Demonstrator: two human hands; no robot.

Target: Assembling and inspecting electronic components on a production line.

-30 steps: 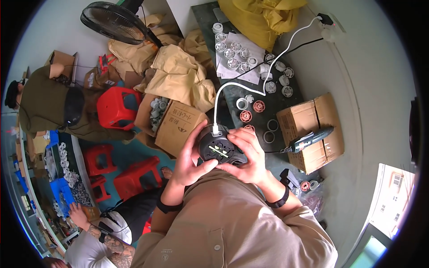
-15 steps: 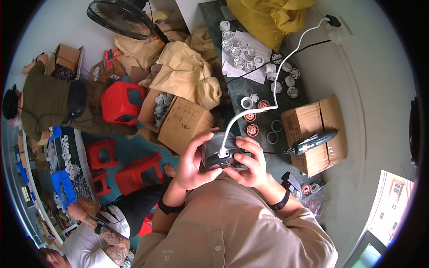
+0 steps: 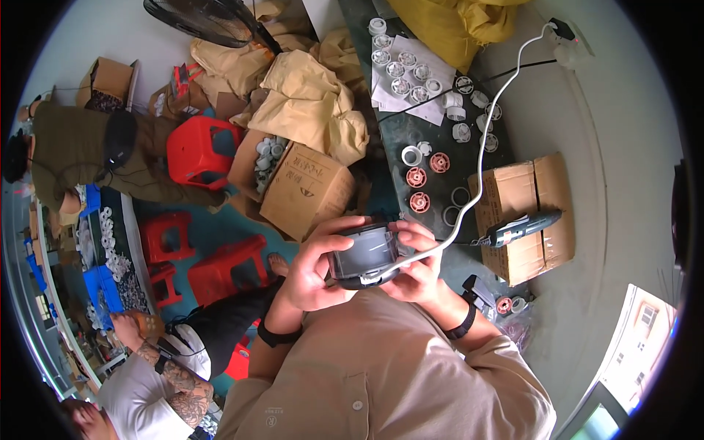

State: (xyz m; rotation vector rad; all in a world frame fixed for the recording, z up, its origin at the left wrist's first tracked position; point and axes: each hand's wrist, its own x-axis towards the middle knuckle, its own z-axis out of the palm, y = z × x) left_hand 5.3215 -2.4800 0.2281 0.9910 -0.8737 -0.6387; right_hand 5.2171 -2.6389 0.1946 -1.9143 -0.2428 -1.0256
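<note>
Both my hands hold a black, rounded device (image 3: 364, 253) in front of my chest. A smooth grey face with a glossy, see-through wall is turned up, inside a black rim. My left hand (image 3: 312, 268) wraps its left side, fingers over the top edge and thumb below. My right hand (image 3: 416, 268) grips the right side, with fingers bent around it. A white cable (image 3: 480, 165) is plugged into the device's near edge. It passes across my right fingers and rises to a wall socket (image 3: 570, 37). The device's underside is hidden.
A dark table (image 3: 433, 139) carries white ring parts, pinkish-red round parts (image 3: 416, 177), and a cardboard box (image 3: 524, 213) with a dark handheld tool (image 3: 522, 229) on it. An open carton (image 3: 304, 187) and red stools (image 3: 202, 150) stand left. Two people work at a bench there.
The device has been tipped over in my hands, so its grey face shows and its cable socket has moved to the near edge. The cable now runs off to the right.
</note>
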